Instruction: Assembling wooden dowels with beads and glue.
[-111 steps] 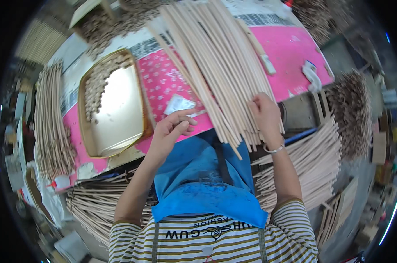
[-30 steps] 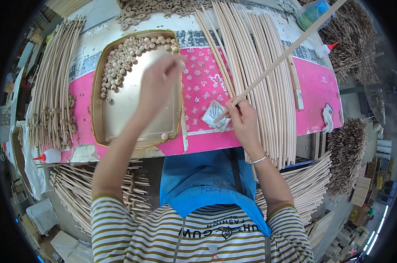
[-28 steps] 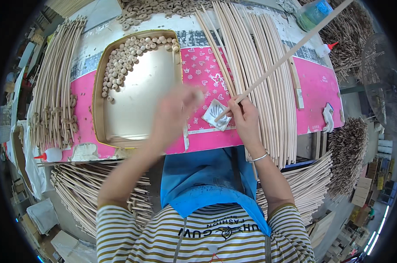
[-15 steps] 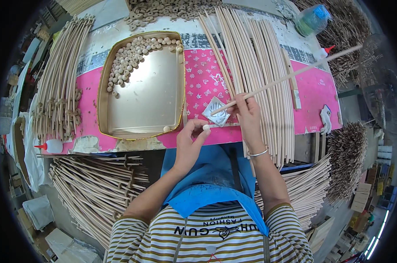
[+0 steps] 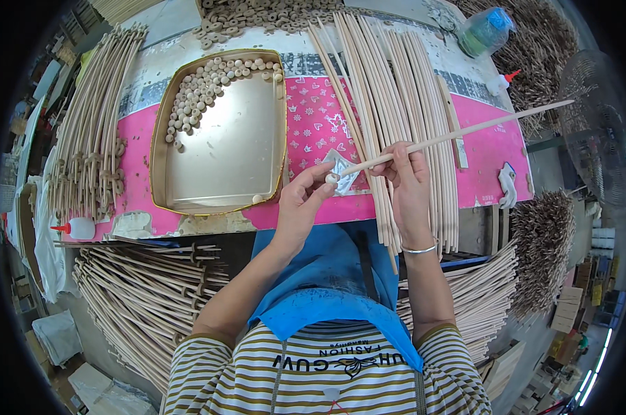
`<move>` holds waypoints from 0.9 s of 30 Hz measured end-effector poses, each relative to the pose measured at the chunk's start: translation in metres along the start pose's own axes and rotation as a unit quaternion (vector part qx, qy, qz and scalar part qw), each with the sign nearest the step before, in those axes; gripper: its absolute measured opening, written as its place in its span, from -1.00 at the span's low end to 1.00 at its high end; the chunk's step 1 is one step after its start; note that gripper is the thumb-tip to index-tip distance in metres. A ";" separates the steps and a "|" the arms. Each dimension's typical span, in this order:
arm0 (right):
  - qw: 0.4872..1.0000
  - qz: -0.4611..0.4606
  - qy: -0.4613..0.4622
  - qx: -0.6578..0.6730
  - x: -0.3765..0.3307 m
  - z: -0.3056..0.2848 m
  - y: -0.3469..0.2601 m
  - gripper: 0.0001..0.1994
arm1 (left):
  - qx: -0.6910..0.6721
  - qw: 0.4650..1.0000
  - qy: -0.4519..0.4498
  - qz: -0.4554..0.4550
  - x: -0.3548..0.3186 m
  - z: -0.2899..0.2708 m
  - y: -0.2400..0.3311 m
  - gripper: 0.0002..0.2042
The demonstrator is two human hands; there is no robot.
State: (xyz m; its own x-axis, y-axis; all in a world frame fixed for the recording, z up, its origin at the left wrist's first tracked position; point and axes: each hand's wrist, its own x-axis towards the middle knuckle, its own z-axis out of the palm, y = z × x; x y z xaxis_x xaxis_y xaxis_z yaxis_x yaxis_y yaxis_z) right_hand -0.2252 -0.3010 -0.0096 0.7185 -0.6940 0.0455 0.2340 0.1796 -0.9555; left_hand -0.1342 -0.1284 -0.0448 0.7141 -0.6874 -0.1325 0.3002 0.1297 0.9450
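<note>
My left hand (image 5: pixel 301 203) pinches a small wooden bead (image 5: pixel 332 178) between thumb and fingertips, its hole showing. In my right hand (image 5: pixel 407 181) is a long thin wooden stick (image 5: pixel 465 131), gripped near its lower end and slanting up to the right. The stick's near tip is close beside the bead; I cannot tell whether they touch. Just behind both lies a small silvery dish (image 5: pixel 346 184), partly hidden by the hands. To the left sits a gold tray (image 5: pixel 223 166) with many round beads (image 5: pixel 195 97) gathered along its far and left sides.
Bare sticks (image 5: pixel 389 90) lie in a row under my right hand. Sticks with rings (image 5: pixel 91 138) are at the left. Two glue bottles with red tips stand at the left (image 5: pixel 82 227) and right (image 5: pixel 498 84). A caged fan (image 5: pixel 593 128) is at the far right.
The stick's tip has moved from the silvery dish toward the bead. My left hand has lifted the bead slightly up and right, and my right hand has shifted right.
</note>
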 end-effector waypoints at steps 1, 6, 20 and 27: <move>1.000 -0.002 -0.005 0.002 -0.001 0.001 0.001 -0.76 | -0.027 1.000 0.003 0.005 -0.001 0.001 0.000 -0.69; 1.000 0.018 0.001 -0.002 -0.006 0.003 0.005 -0.75 | 0.021 1.000 -0.009 0.000 -0.003 -0.001 0.002 -0.70; 0.999 -0.004 0.005 -0.041 -0.020 0.004 0.007 -0.76 | 0.149 0.981 -0.036 0.118 -0.003 -0.004 0.008 -0.69; 0.995 -0.056 0.078 0.009 -0.037 0.016 0.009 -0.79 | 0.242 0.952 -0.075 0.169 0.001 -0.001 0.017 -0.68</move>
State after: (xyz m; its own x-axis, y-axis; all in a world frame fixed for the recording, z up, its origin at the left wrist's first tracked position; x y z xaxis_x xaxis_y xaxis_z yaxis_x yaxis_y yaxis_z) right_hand -0.2389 -0.2625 -0.0150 0.5768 -0.8104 0.1032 0.3192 0.1072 -0.9416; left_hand -0.1279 -0.1260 -0.0288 0.6093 -0.7636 0.2137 -0.2842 0.0412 0.9579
